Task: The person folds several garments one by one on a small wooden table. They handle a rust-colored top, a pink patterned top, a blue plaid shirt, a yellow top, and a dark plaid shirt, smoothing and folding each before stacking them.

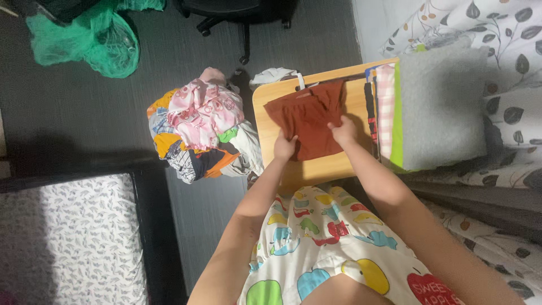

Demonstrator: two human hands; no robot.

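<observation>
A rust-brown garment [307, 116] lies spread on a small light-wood table [316, 169]. My left hand [284, 148] grips its near left edge. My right hand [343, 133] pinches the garment's near right edge. Both forearms reach forward over my lap, which is covered by a white cloth with coloured fruit prints [322, 248]. The far part of the garment lies bunched toward the table's back edge.
A stack of folded clothes [435, 110], grey on top with green and pink layers, sits on the table's right side. A heap of unfolded colourful clothes [200, 133] lies on the dark floor to the left. Green netting [93, 36], chair wheels [243, 25], leaf-print bedding [508, 68].
</observation>
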